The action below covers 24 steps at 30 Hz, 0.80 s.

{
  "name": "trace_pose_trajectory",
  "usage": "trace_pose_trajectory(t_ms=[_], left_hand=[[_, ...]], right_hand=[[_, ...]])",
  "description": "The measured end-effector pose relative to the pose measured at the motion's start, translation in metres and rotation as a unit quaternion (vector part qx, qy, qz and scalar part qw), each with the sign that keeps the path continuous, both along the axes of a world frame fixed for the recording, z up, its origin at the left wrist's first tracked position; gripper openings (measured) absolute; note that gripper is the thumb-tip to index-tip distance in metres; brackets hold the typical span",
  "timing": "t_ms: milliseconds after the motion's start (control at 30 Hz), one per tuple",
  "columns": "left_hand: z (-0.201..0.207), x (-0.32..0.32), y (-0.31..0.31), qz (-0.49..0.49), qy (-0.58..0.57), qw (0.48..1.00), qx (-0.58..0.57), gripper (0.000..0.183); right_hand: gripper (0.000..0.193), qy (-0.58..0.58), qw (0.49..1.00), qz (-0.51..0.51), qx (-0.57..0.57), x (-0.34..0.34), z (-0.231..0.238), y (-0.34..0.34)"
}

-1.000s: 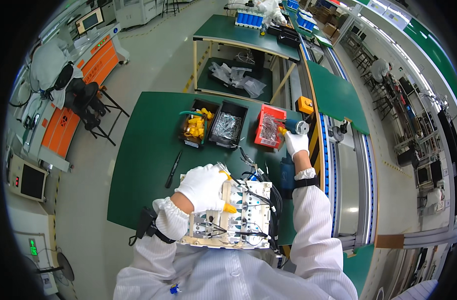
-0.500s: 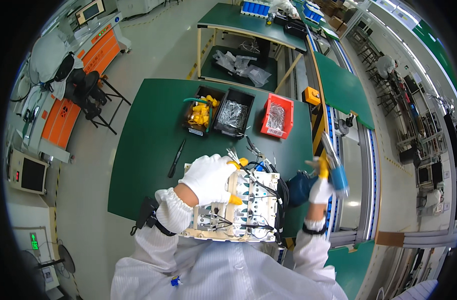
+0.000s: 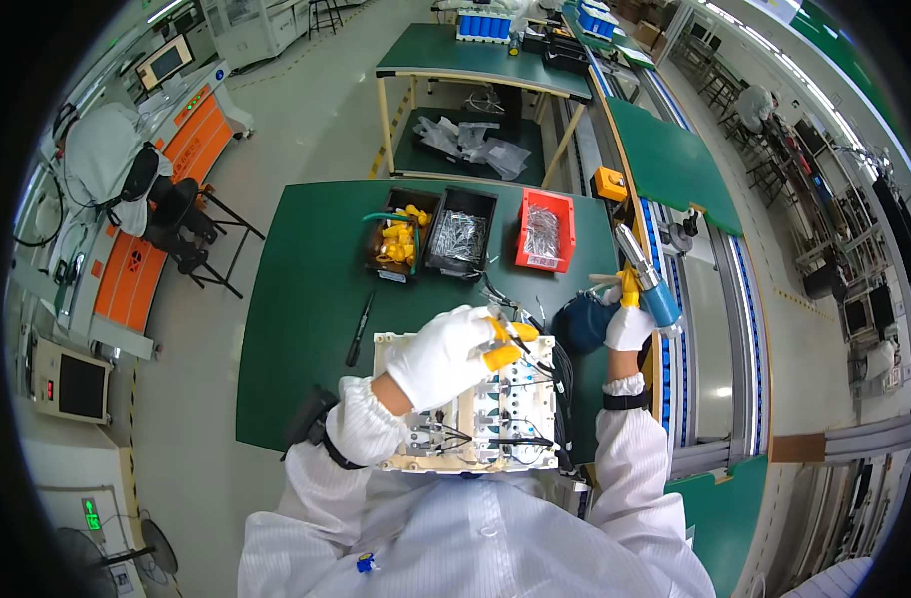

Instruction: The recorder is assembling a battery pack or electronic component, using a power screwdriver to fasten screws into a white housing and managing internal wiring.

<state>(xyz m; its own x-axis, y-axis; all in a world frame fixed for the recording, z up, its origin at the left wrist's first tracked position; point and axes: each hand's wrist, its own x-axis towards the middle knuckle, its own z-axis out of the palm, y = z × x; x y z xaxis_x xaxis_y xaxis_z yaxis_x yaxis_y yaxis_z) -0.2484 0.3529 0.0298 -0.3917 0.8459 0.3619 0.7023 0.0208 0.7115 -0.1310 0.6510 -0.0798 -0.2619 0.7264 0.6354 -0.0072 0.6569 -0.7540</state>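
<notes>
My left hand (image 3: 445, 357), in a white glove with yellow fingertips, is over the upper part of a cream-white frame assembly (image 3: 465, 460). Its thumb and fingers close around a black cable (image 3: 516, 344), though the glove partly hides the grip. Metal parts and black wires run across the frame, which lies in front of my body. To the right, beyond the table's edge, my right hand (image 3: 630, 321) grips a power screwdriver (image 3: 658, 299) with a blue body and a long silver front, tilted up to the left. Beside that hand is a rounded dark-blue object (image 3: 583, 323).
Behind the frame are a black bin of yellow caps (image 3: 397, 239), a black bin of metal pieces (image 3: 461, 234) and a red bin (image 3: 545, 231). A black pen-like tool (image 3: 360, 329) lies left on the green table (image 3: 286, 299). A conveyor (image 3: 714, 359) runs along the right.
My left hand has shifted right across the frame, bringing the cable along. My right hand, with the screwdriver, has moved slightly up and left in view. The whole view has shifted a little.
</notes>
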Motion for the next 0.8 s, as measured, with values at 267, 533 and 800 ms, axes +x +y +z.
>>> trace_pose_trajectory(t_ms=[267, 533, 800], left_hand=[[0.009, 0.004, 0.020, -0.002, -0.010, 1.000, 0.030, 0.020], [0.020, 0.008, 0.022, -0.004, 0.028, 1.000, -0.010, 0.020], [0.009, 0.002, -0.003, 0.068, -0.022, 0.985, -0.155, 0.025]], right_hand=[[0.047, -0.112, 0.981, 0.077, -0.138, 0.074, 0.060, -0.145], [0.030, -0.523, 0.826, 0.185, 0.102, 0.022, 0.120, -0.142], [0.019, -0.458, 0.841, 0.230, 0.176, 0.031, 0.110, -0.122]])
